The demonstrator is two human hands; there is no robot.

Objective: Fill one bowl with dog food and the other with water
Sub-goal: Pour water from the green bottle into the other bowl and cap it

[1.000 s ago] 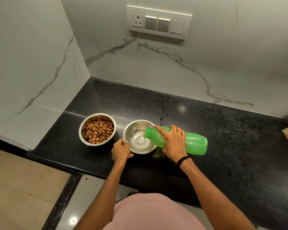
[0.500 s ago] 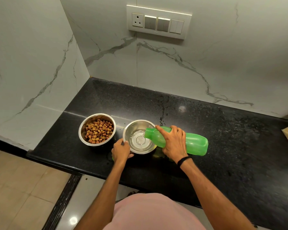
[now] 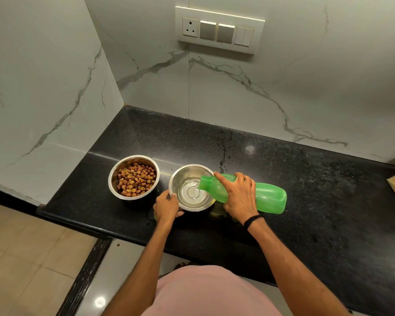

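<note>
Hands: left [image 3: 167, 207] curled on the near rim of the water bowl [image 3: 192, 167], steadying it; right [image 3: 238, 197] wrapped round the green bottle [image 3: 269, 198], which lies nearly flat with its mouth over the bowl. Advice: tilt gently, stop below the brim. Food bowl [image 3: 114, 176] stands just left, filled. Against half a second ago: grips and pour unchanged
</note>
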